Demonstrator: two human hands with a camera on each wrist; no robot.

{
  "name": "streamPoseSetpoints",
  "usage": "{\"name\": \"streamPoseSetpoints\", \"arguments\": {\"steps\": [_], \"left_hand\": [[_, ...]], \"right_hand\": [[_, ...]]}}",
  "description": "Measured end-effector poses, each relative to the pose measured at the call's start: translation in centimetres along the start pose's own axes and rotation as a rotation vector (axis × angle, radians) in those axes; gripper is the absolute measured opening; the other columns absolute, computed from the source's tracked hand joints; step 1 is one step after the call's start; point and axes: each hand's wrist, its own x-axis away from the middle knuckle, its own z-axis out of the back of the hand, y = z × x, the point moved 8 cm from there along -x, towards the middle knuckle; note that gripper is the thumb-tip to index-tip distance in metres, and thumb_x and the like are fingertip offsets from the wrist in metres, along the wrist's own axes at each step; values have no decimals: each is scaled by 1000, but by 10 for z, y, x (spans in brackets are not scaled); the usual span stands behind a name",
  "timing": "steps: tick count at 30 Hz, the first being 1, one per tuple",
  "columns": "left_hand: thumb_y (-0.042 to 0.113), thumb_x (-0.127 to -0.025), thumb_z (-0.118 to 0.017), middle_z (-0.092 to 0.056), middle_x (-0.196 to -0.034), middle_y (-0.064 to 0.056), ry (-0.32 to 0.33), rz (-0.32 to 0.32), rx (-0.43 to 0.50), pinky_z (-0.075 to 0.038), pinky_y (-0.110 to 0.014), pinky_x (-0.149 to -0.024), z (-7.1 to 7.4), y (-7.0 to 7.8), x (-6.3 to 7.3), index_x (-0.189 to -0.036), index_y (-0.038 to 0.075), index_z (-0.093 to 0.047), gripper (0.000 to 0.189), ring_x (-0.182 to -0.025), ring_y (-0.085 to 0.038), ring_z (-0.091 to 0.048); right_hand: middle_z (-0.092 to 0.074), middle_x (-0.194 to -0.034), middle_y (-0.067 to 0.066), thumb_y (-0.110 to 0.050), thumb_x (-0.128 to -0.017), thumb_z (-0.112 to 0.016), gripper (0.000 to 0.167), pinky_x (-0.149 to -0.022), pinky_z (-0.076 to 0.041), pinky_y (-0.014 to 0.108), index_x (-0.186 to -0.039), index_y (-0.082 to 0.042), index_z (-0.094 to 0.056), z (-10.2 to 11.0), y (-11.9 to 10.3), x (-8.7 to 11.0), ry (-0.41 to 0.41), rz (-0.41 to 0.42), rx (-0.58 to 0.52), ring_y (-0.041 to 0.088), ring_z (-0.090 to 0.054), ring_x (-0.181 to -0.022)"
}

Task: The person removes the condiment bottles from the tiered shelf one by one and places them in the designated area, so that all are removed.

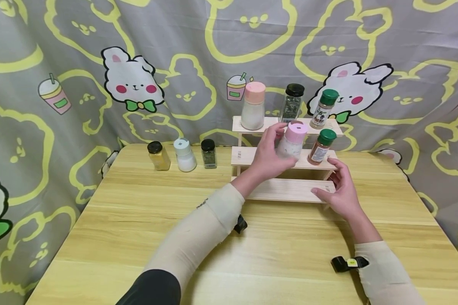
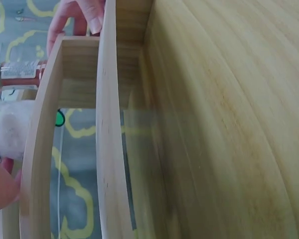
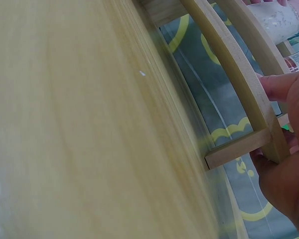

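1. We are gripping the right end of the wooden rack [image 1: 282,189], our right hand [image 1: 343,192] curled round it.
2. We are clasping the pink-lidded jar [image 1: 293,142] in our curved left hand [image 1: 269,156], at the middle tier [image 1: 243,156], beside a red bottle [image 1: 320,148].

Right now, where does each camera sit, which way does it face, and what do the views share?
Head: on the head, facing forward and down at the wooden rack and tabletop; both forearms and hands show.
Left wrist: on that wrist, facing the rack's board edges and tabletop; part of the left hand at left, right fingers at top.
Right wrist: on that wrist, facing tabletop and rack end; right hand at right, left fingertips at top.
Both wrist views share the rack, held jar and red bottle.
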Motion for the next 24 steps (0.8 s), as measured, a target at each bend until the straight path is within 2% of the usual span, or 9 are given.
{"name": "streamPoseSetpoints", "arguments": {"steps": [5,11,18,24], "left_hand": [[8,-71,-87,-47,-132,-2,9,0,-31,-40,-23,-98,-4,-1,-1,-145,20,-37,91,-117,-10,-48],[8,-73,-86,-47,-133,-3,21,8,-71,-40,-24,-99,-8,-2,-3,-146,20,-36,89,-117,-9,-48],[9,-77,-85,-48,-134,-4,34,1,-128,-39,-24,-100,-10,-1,-5,-146,18,-34,86,-118,-10,-48],[9,-77,-85,-48,-132,-4,43,-4,-146,-39,-24,-99,-10,1,-6,-145,18,-35,85,-117,-11,-49]], "right_hand": [[-37,-146,20,28,-68,-74,91,-100,-41,23,-146,9,-31,0,-1,0,1,2,10,31,-49,-118],[-38,-146,22,28,-68,-74,91,-100,-41,24,-146,9,-30,0,-2,0,0,-2,12,34,-48,-118],[-39,-145,20,26,-69,-75,91,-101,-41,24,-147,7,-31,1,-2,0,0,-20,19,21,-50,-118],[-41,-143,20,27,-68,-75,93,-100,-41,24,-147,5,-32,1,0,0,3,-21,17,21,-51,-117]]}}
